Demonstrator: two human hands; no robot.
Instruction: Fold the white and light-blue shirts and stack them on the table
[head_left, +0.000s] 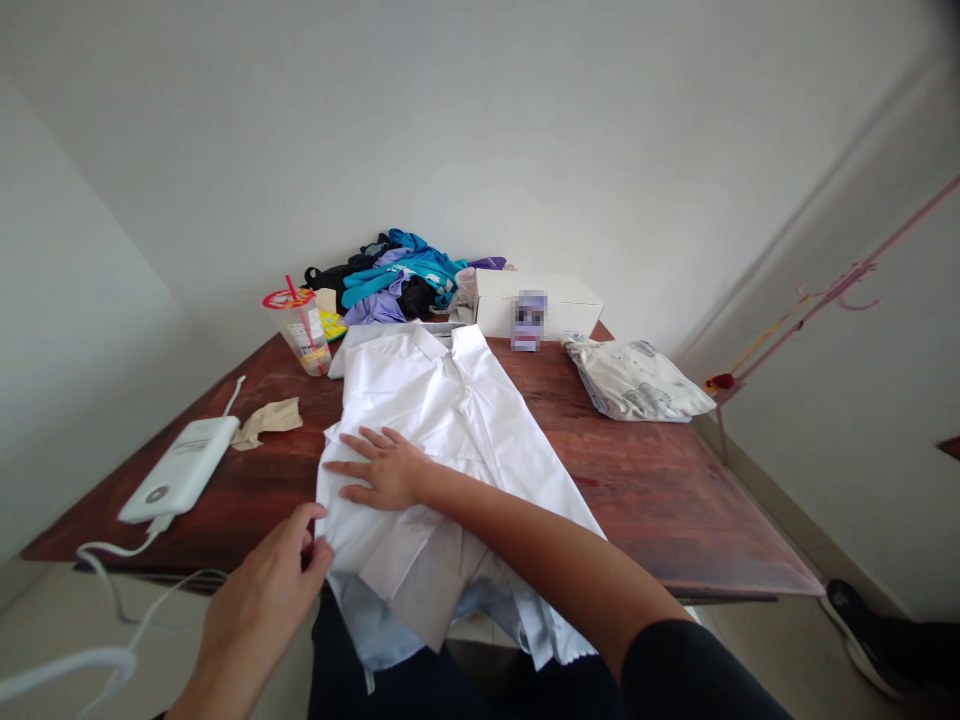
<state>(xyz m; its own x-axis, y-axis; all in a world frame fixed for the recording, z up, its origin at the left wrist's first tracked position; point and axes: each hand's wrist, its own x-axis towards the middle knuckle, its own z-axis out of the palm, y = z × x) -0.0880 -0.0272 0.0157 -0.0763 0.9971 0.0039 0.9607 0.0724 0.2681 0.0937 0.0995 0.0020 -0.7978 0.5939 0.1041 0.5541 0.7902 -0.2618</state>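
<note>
A white long-sleeved shirt (405,390) lies partly folded on the wooden table, its lower part hanging over the front edge. My right hand (386,470) rests palm down on the fabric with its fingers spread, and the right forearm crosses over the shirt. At the shirt's left edge, my left hand (274,560) has its fingers curled, thumb and index finger at the cloth. A greyish-white fold (420,570) of the garment lies below the right hand.
On the table (637,490) are a white power bank (184,470) with a cable, brown paper (270,418), a plastic cup (304,335) with a straw, piled clothes (409,275), a white box (570,305) and a folded patterned cloth (641,380). A pink rack (832,285) stands right.
</note>
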